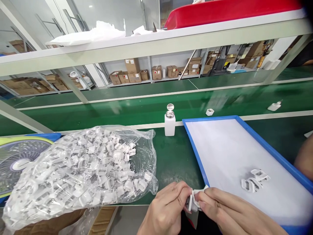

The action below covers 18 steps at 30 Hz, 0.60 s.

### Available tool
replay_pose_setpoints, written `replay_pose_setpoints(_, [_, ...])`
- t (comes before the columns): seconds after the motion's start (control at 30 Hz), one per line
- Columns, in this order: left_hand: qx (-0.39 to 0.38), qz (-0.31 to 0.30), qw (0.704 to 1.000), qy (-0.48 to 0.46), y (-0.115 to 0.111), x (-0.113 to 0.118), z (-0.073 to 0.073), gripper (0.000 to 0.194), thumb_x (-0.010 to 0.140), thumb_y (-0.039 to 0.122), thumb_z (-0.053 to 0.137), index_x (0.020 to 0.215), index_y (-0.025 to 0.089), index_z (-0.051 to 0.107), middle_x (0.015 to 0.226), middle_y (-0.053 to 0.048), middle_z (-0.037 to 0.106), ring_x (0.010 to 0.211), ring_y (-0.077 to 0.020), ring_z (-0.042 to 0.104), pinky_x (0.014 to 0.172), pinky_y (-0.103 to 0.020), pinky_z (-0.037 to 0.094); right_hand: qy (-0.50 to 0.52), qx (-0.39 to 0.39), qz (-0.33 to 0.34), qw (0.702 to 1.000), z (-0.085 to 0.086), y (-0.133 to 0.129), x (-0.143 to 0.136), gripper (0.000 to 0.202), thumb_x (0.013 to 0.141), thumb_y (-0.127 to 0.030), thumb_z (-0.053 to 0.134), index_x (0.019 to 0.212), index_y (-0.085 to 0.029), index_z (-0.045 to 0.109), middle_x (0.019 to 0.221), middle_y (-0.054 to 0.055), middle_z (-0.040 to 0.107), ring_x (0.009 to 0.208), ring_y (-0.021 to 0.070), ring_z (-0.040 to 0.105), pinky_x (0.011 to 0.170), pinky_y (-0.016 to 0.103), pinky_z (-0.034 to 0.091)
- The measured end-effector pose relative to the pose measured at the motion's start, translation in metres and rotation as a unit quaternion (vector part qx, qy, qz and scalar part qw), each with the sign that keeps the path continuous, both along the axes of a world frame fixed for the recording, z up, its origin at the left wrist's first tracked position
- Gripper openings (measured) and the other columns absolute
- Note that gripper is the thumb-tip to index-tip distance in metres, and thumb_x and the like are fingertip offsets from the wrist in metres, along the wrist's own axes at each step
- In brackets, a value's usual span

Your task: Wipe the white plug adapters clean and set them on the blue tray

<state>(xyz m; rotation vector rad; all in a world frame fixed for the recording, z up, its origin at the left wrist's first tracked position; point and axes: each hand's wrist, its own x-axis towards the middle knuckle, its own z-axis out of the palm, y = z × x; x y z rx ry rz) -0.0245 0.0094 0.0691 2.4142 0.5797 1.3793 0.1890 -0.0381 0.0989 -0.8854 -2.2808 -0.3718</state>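
Both hands meet at the bottom centre, in front of the bench edge. My left hand [166, 207] is closed on a small white plastic part [190, 203]. My right hand [221, 205] pinches a pale cloth [195, 191] against that same part; its fingertips touch the part's right side. To the right, a blue-rimmed tray [195, 148] with a white lining holds a few white plastic parts [255, 180]. At the left lies a clear plastic bag [146, 140] full of many similar white parts.
A white pump bottle [170, 120] stands between bag and tray. Behind are a small white part [209, 112] and another bottle [275, 105]. A fan [22, 160] is at far left, a red bin [220, 14] on the shelf above. Another person's arm [304, 158] shows at right.
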Motion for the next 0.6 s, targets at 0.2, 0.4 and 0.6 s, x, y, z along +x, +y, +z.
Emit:
replay_pose_setpoints(0.2, [0.008, 0.020, 1.000, 0.008, 0.002, -0.003, -0.003, 0.036, 0.100, 0.002, 0.048, 0.130, 0.013, 0.064, 0.099, -0.013, 0.078, 0.087, -0.0203, 0.077, 0.073, -0.026, 0.065, 0.014, 0.017, -0.009, 1.000, 0.011, 0.004, -0.002, 0.032, 0.107, -0.007, 0.039, 0.104, -0.012, 0.070, 0.097, 0.001, 0.077, 0.100, 0.0121, 0.070, 0.103, 0.021, 0.051])
replay_pose_setpoints(0.4, [0.002, 0.013, 1.000, -0.003, 0.004, -0.001, -0.002, 0.035, 0.100, 0.003, 0.048, 0.131, 0.013, 0.063, 0.098, -0.012, 0.077, 0.087, -0.0203, 0.076, 0.077, -0.028, 0.064, 0.020, 0.018, -0.009, 1.000, 0.008, 0.005, -0.002, 0.028, 0.104, -0.006, 0.044, 0.108, -0.012, 0.071, 0.103, 0.002, 0.078, 0.103, 0.0125, 0.071, 0.109, 0.021, 0.048])
replay_pose_setpoints(0.6, [-0.061, -0.028, 0.998, -0.012, 0.003, -0.003, -0.012, 0.038, 0.100, 0.004, 0.049, 0.135, 0.016, 0.061, 0.100, -0.013, 0.076, 0.083, -0.0202, 0.074, 0.069, -0.027, 0.062, 0.010, 0.018, -0.002, 1.000, 0.004, 0.004, 0.001, 0.030, 0.098, 0.000, 0.048, 0.107, -0.012, 0.074, 0.102, 0.003, 0.079, 0.100, 0.0143, 0.073, 0.114, 0.022, 0.044])
